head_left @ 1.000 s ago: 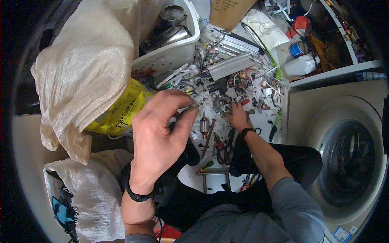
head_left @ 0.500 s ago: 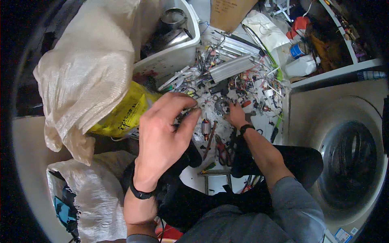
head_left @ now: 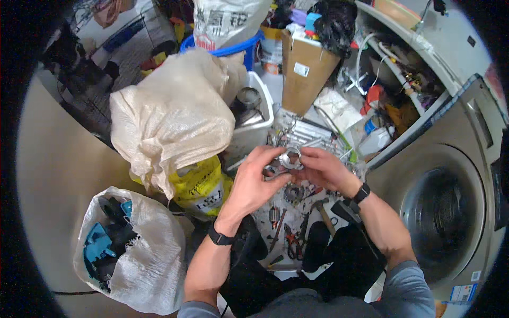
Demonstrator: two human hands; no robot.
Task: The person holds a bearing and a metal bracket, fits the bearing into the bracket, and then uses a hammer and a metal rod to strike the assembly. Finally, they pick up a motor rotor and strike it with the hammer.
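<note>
Between my hands is a silvery metal ring-shaped part (head_left: 290, 158) with an open round centre, held above the cluttered floor. My left hand (head_left: 254, 183) is closed on its left side, thumb and fingers bent around it. From the other side, the fingers of my right hand (head_left: 327, 170) grip its right edge. Fingers and palm hide part of the piece. Below lie a motor armature (head_left: 274, 214) with a copper-coloured end, red-handled pliers (head_left: 293, 245) and a hammer (head_left: 323, 218) with a wooden handle. A thin brown rod (head_left: 277, 231) lies beside the armature.
Scrap metal strips (head_left: 313, 131) and wires cover the floor beyond my hands. A white tub (head_left: 269, 100) and a tan woven sack (head_left: 169, 111) stand to the left. An open white sack (head_left: 143, 270) is nearer. On the right is a front-loading washing machine (head_left: 442, 196).
My right hand has come up from the floor clutter and meets my left hand at the metal part. The view has tilted up, showing more of the room's far side.
</note>
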